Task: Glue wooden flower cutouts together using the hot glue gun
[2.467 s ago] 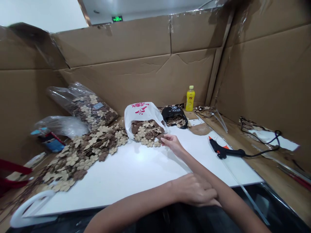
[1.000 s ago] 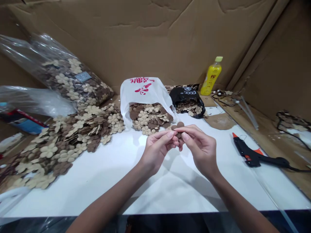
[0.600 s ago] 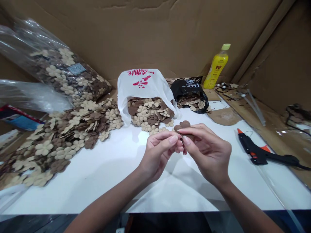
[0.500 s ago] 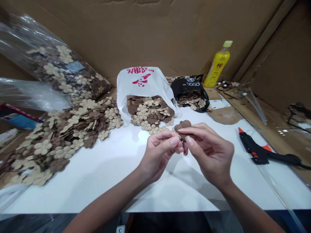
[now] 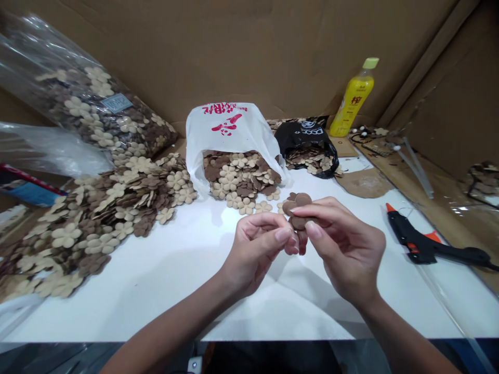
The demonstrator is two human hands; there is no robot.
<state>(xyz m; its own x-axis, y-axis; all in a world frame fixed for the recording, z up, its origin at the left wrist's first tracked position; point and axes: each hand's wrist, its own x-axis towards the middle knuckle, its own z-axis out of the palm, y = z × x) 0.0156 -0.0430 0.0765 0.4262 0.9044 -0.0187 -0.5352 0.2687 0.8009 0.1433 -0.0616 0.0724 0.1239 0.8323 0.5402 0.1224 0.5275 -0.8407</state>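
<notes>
- The left hand and right hand pinch a brown flower cutout between their fingertips, above the white table
- Just beyond, more flower cutouts spill from a white plastic bag
- A black bag sits beside it
- A hot glue gun lies to the right
- A yellow bottle stands behind

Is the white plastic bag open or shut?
Open: the white plastic bag gapes at its mouth, with brown and beige flower cutouts spilling onto the white table.
</notes>
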